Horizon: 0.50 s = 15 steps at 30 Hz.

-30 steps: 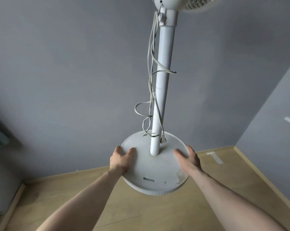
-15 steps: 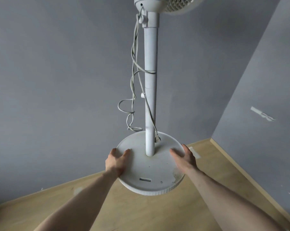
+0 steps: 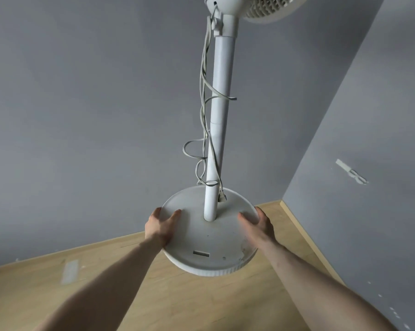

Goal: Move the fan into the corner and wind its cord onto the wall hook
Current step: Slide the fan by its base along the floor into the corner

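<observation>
A single head-worn camera gives the only view, so no other view shares any of it. It looks forward and down along both forearms to the fan's round base (image 3: 209, 232), which sits close, in the lower middle of the frame. The wide lens bends the scene: the pole (image 3: 219, 120) runs up from the base to the top edge. Beyond the base lie the wooden floor (image 3: 154, 295) and the room corner (image 3: 281, 201), to the base's right.
</observation>
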Each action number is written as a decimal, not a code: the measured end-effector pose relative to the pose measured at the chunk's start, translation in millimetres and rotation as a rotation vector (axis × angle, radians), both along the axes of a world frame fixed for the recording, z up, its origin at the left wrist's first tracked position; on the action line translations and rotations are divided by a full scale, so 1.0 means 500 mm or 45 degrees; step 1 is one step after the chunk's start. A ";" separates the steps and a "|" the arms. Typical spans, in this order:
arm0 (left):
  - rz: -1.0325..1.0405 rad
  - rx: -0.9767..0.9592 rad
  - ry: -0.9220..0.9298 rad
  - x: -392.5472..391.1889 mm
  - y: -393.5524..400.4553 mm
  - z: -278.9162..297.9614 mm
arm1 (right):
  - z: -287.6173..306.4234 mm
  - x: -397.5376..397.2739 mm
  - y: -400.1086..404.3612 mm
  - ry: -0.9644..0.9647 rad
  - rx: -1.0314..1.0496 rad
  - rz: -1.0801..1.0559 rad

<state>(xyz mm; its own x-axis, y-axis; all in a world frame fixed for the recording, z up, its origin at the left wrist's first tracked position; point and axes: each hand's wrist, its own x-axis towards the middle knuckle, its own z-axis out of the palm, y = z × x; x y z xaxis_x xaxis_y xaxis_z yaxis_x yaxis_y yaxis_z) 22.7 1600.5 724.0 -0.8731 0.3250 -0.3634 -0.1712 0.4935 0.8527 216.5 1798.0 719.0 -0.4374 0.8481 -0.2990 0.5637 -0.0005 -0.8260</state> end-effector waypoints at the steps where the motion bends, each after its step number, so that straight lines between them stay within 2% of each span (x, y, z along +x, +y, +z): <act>1: -0.006 0.000 0.003 0.011 0.045 -0.004 | -0.005 0.014 0.042 0.003 -0.004 -0.014; 15: -0.110 -0.002 0.006 0.065 0.497 -0.075 | -0.072 0.104 0.457 0.074 0.009 -0.121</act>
